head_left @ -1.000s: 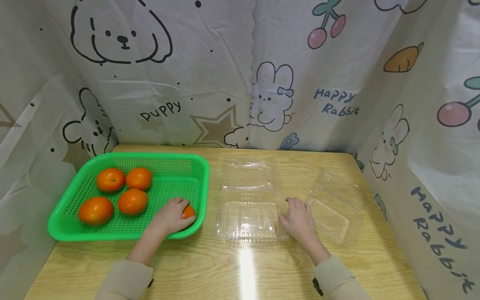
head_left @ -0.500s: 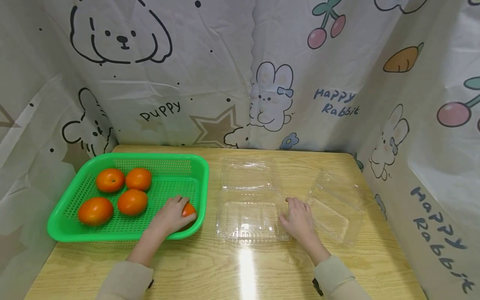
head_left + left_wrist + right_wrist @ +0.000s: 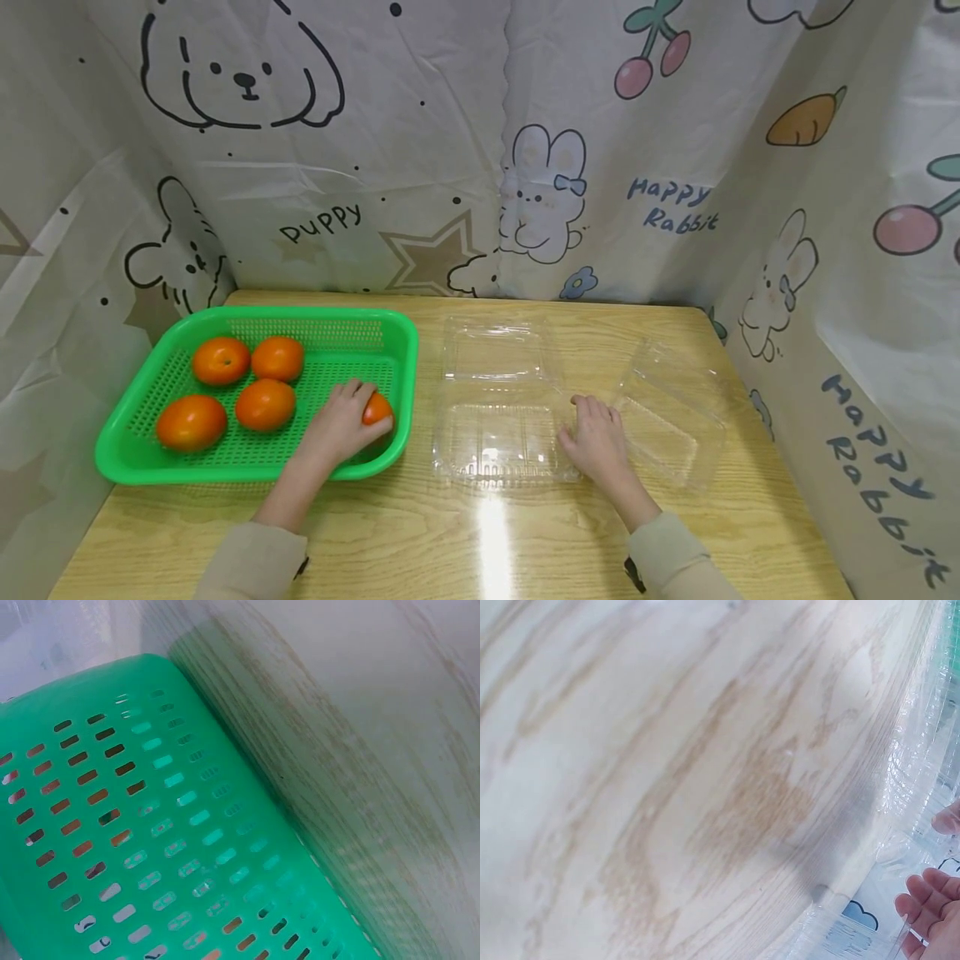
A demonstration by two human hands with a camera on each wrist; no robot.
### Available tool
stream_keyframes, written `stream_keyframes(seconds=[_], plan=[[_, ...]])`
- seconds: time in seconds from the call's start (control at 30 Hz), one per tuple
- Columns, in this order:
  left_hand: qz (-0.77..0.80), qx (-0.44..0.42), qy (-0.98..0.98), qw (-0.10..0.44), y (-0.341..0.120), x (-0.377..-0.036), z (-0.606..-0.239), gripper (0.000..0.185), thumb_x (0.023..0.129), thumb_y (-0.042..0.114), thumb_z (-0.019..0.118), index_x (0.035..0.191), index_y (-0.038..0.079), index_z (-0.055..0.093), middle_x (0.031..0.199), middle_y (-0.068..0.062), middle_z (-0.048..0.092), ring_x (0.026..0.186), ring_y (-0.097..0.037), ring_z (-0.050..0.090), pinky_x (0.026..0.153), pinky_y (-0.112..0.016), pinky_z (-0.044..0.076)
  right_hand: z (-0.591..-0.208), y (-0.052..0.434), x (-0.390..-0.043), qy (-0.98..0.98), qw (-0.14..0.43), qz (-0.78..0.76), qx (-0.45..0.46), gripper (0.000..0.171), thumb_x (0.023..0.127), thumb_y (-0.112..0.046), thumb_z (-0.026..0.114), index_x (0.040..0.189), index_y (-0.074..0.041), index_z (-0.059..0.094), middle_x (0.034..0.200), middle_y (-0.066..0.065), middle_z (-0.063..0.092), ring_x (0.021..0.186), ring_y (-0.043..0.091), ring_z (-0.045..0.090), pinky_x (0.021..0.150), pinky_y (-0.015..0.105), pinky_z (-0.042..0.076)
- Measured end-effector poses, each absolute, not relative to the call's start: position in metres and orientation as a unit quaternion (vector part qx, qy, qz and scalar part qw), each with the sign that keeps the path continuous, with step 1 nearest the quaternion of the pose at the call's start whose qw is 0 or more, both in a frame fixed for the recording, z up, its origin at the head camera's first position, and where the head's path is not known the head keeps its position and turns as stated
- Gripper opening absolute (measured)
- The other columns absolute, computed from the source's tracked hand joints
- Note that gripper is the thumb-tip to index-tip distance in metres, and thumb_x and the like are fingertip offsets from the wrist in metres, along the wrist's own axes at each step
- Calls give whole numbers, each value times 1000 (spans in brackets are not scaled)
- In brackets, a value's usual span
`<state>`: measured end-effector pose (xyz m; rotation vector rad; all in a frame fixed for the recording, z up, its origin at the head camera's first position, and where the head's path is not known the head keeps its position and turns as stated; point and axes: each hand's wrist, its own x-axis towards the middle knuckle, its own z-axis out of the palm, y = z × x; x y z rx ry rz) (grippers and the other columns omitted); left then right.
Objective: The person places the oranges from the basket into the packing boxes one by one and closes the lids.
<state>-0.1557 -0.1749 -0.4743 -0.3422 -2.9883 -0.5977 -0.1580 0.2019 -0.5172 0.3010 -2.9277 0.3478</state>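
Note:
In the head view my left hand (image 3: 341,423) grips a round, glossy orange fruit (image 3: 378,408) at the front right corner of the green basket (image 3: 408,367), thumb on its near side. The left wrist view shows the slotted outside wall of the basket (image 3: 172,817), which hides the hand. A clear plastic clamshell box (image 3: 495,442) stands with its lid folded back, right of the basket. My right hand (image 3: 597,437) lies at the box's right edge, fingers loosely bent. Its fingertips (image 3: 922,900) show near the clear plastic in the right wrist view.
Several more orange fruits (image 3: 266,405) sit in the left part of the basket. Another clear plastic box (image 3: 667,425) stands at an angle to the right of my right hand. A printed cloth (image 3: 420,167) rises behind the wooden table (image 3: 420,533) and along both sides.
My left hand and the fruit in its grip have shifted slightly up and away from the basket's front rim. The right hand and both boxes have stayed in place.

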Motion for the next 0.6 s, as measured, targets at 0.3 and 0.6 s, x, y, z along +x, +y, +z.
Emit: stream_keyframes(seconds=[0.3, 0.6], plan=[[-206, -109, -970, 75, -174, -158, -469, 54, 78, 34, 61, 118, -1, 51, 113, -21, 48, 94, -33, 45, 66, -45, 49, -519, 202, -159, -984, 90, 115, 97, 45, 80, -25, 60, 116, 1, 51, 107, 16, 57, 100, 33, 52, 92, 49, 35], [-220, -116, -959, 139, -171, -159, -462, 52, 78, 35, 62, 117, 1, 53, 115, -20, 50, 99, -34, 45, 67, -44, 49, -518, 202, -158, -983, 95, 115, 102, 45, 80, -24, 61, 116, 1, 52, 106, 16, 57, 101, 32, 52, 91, 49, 37]])
